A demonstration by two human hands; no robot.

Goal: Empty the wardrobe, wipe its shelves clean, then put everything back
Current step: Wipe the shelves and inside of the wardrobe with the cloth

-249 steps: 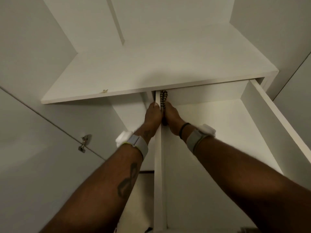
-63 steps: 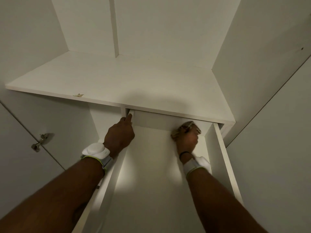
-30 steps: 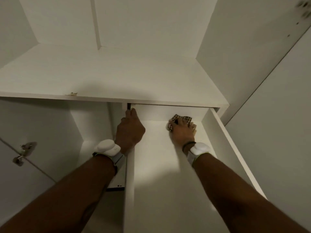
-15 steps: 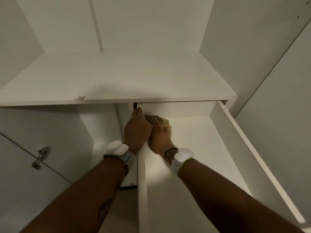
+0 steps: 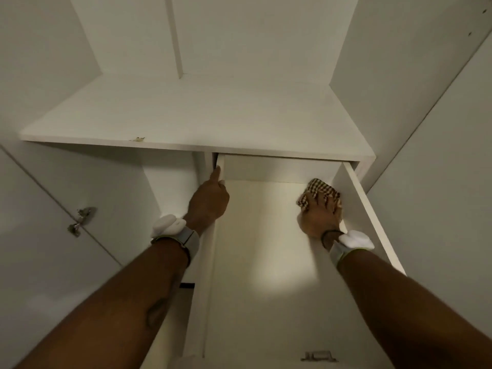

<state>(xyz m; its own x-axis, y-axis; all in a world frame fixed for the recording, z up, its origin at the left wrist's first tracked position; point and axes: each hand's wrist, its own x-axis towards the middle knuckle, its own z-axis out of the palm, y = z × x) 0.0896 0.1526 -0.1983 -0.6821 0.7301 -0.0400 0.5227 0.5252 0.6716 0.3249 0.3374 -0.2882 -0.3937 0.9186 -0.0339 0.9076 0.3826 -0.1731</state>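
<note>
A bunched brown-and-cream checked cloth (image 5: pixel 318 191) sits in the far right corner of a pulled-out white drawer (image 5: pixel 277 171), against the drawer floor and close to its back panel and right wall. The person's right hand (image 5: pixel 318 221) covers the near part of the cloth, its fingers (image 5: pixel 332 206) curled over the fabric and pressing it down onto the drawer floor.

Across the drawer, the left hand (image 5: pixel 207 202) grips the top edge of the left wall. Its index finger (image 5: pixel 217 174) lies straight along that edge, pointing toward the back corner, while the other fingers wrap around the panel. Both forearms reach in from below, each wearing a white device on a grey wrist strap, one on the left wrist (image 5: pixel 170 226) and one on the right wrist (image 5: pixel 355 239).

The drawer runs out from under a broad white wardrobe shelf (image 5: pixel 202 115), whose front edge carries a small chip (image 5: pixel 138 139) left of centre. A metal hinge (image 5: pixel 81 221) is fixed where the open white wardrobe door (image 5: pixel 40 262) meets the cabinet side at left. A small metal fitting (image 5: pixel 318 356) shows at the bottom edge of the head view, on the near end of the drawer.
</note>
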